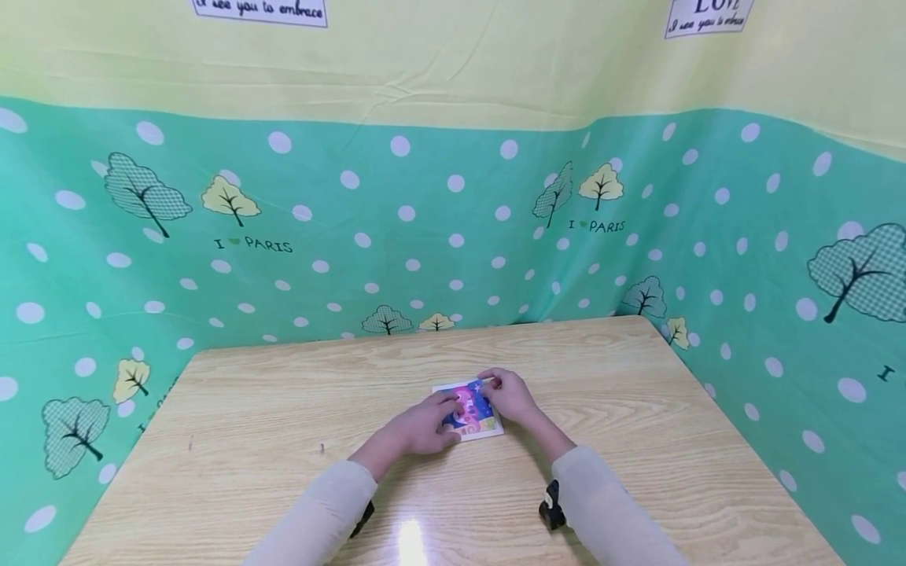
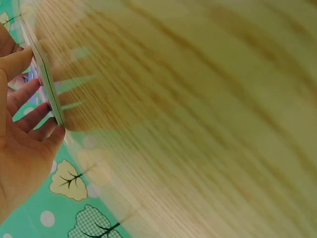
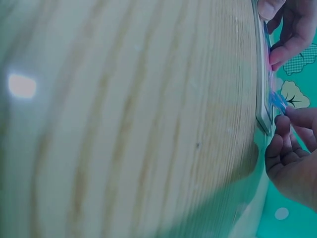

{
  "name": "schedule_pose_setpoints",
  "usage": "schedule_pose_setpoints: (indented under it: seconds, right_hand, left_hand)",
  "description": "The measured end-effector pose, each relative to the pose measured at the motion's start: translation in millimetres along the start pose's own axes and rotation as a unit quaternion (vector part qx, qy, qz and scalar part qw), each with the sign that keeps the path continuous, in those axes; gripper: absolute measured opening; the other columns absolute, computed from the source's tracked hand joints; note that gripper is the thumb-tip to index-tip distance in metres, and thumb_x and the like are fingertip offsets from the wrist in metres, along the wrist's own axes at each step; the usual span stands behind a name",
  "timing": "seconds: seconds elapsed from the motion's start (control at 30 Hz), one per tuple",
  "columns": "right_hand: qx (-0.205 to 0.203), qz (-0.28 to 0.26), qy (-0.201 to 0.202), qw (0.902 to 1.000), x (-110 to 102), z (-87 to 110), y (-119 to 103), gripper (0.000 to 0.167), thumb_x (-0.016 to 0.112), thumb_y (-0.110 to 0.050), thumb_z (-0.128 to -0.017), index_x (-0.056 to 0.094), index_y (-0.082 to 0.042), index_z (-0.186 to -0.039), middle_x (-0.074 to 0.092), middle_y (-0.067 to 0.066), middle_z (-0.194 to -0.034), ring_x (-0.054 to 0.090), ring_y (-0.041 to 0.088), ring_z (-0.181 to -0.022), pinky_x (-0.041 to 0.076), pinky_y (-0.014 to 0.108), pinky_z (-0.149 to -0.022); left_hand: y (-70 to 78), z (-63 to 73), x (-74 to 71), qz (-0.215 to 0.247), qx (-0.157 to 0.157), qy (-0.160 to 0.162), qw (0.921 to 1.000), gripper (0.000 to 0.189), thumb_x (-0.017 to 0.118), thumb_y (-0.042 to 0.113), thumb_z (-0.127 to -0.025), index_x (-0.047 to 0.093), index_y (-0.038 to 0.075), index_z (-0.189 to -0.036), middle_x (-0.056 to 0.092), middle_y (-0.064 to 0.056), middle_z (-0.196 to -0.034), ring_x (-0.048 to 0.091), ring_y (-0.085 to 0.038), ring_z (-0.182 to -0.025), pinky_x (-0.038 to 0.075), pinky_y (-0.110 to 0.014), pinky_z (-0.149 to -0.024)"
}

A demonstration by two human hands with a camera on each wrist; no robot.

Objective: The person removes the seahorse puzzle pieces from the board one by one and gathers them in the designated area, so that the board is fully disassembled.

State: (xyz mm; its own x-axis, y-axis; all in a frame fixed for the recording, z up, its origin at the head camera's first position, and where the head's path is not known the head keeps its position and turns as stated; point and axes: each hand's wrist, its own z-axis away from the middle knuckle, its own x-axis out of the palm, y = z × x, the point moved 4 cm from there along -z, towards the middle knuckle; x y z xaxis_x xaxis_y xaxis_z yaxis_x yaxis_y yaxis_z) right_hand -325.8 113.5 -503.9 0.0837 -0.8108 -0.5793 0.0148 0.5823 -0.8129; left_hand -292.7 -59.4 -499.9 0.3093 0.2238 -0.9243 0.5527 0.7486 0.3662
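A small square picture board [image 1: 476, 423], pink and blue inside a white border, lies flat on the table. My left hand [image 1: 422, 425] rests at its left side, fingers spread over the picture; in the left wrist view the left hand [image 2: 29, 134] touches the board's edge [image 2: 48, 84]. At the upper right corner is my right hand [image 1: 511, 395]. Seen from the right wrist, the right hand [image 3: 297, 153] pinches a thin blue piece [image 3: 279, 102] between thumb and finger, tilted up from the board. The fingers cover part of the picture.
The wooden table [image 1: 283, 409] has its far edge against a green and yellow printed curtain [image 1: 425, 212], which also hangs along both sides. Black devices [image 1: 551, 505] are strapped at the wrists. A small dark mark [image 1: 322, 448] shows on the tabletop.
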Motion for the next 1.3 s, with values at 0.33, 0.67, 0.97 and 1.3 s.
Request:
schedule_pose_setpoints:
  seconds: [0.33, 0.67, 0.97, 1.3]
  right_hand:
    - [-0.009, 0.003, 0.006, 0.9999, 0.5, -1.0, 0.4, 0.019, 0.061, -0.011, -0.089, 0.065, -0.009, -0.108, 0.052, 0.004, -0.076, 0.048, 0.013, -0.065, 0.043, 0.023, -0.055]
    - [-0.004, 0.0, 0.005, 1.0, 2.1, -2.6, 3.7, 0.02, 0.06, -0.011, -0.09, 0.064, -0.008, -0.109, 0.051, 0.004, -0.074, 0.047, 0.013, -0.062, 0.042, 0.023, -0.053]
    - [0.003, 0.001, 0.004, 1.0, 2.8, -3.2, 5.1, 0.02, 0.059, -0.011, -0.091, 0.064, -0.009, -0.11, 0.05, 0.004, -0.074, 0.046, 0.013, -0.062, 0.041, 0.023, -0.053]
    - [0.006, -0.004, 0.007, 0.9999, 2.8, -2.5, 3.9, 0.019, 0.06, -0.012, -0.09, 0.065, -0.011, -0.108, 0.052, 0.004, -0.076, 0.047, 0.014, -0.063, 0.041, 0.023, -0.052]
  left_hand:
    - [-0.7, -1.3, -0.6, 0.009, -0.011, -0.001, 0.9999, 0.052, 0.062, 0.038, -0.086, 0.053, 0.016, -0.131, 0.04, -0.011, -0.145, 0.043, -0.029, -0.131, 0.038, -0.042, -0.109]
    - [-1.2, -1.3, -3.6, 0.002, -0.014, 0.004, 0.9999, 0.05, 0.063, 0.04, -0.084, 0.056, 0.017, -0.128, 0.043, -0.009, -0.143, 0.04, -0.028, -0.133, 0.037, -0.041, -0.109]
    - [-0.9, -1.5, -4.6, 0.001, -0.015, 0.001, 0.9999, 0.05, 0.063, 0.04, -0.084, 0.056, 0.018, -0.128, 0.043, -0.008, -0.143, 0.04, -0.028, -0.133, 0.038, -0.04, -0.109]
    - [-1.7, -2.7, -3.1, 0.0, -0.02, -0.002, 0.9998, 0.051, 0.064, 0.041, -0.084, 0.056, 0.018, -0.129, 0.043, -0.008, -0.143, 0.04, -0.028, -0.133, 0.038, -0.04, -0.109]
